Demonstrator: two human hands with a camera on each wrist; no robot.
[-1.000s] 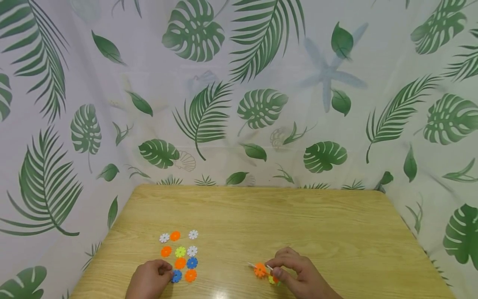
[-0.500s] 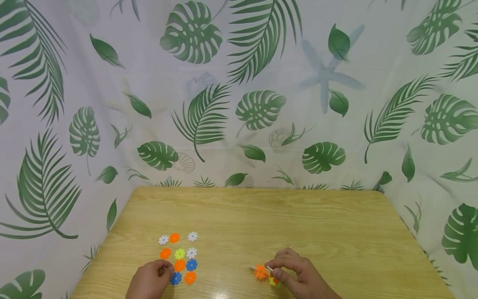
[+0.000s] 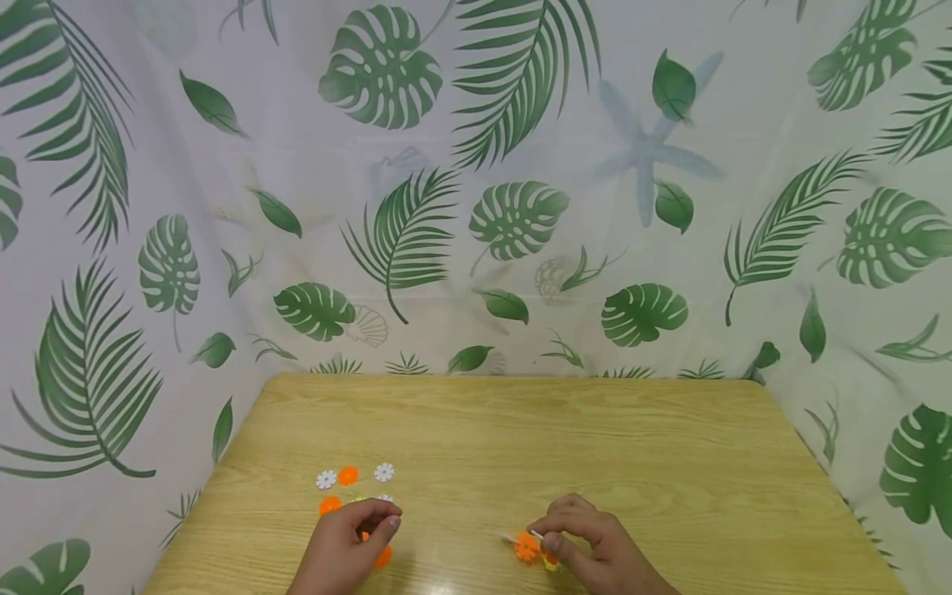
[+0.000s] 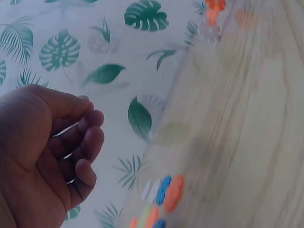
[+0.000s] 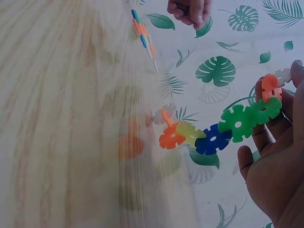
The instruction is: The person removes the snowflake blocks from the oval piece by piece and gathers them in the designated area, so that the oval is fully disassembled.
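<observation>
My right hand (image 3: 595, 545) pinches the white end disc of a linked chain of notched plastic building discs (image 5: 237, 123) between thumb and forefinger. Orange, green, blue and yellow discs hang in a curve from it, and a white one ends the far side. In the head view an orange disc (image 3: 526, 545) of the chain shows left of the fingers. My left hand (image 4: 47, 137) has its fingers loosely curled, with nothing visible between thumb and fingertips. It hovers over the group of loose discs, hiding several; an orange one (image 3: 383, 557) shows beside its thumb.
Loose discs lie in rows on the wooden table's left side, among them a white disc (image 3: 383, 472), an orange disc (image 3: 348, 475) and another white disc (image 3: 326, 479). A leaf-patterned cloth (image 3: 521, 330) encloses the table's (image 3: 476, 430) back and sides.
My left hand has moved right from beside the lower blue disc, now covering several loose discs. The right hand stays in place, while the chain's dangling part has swung slightly to the right.
</observation>
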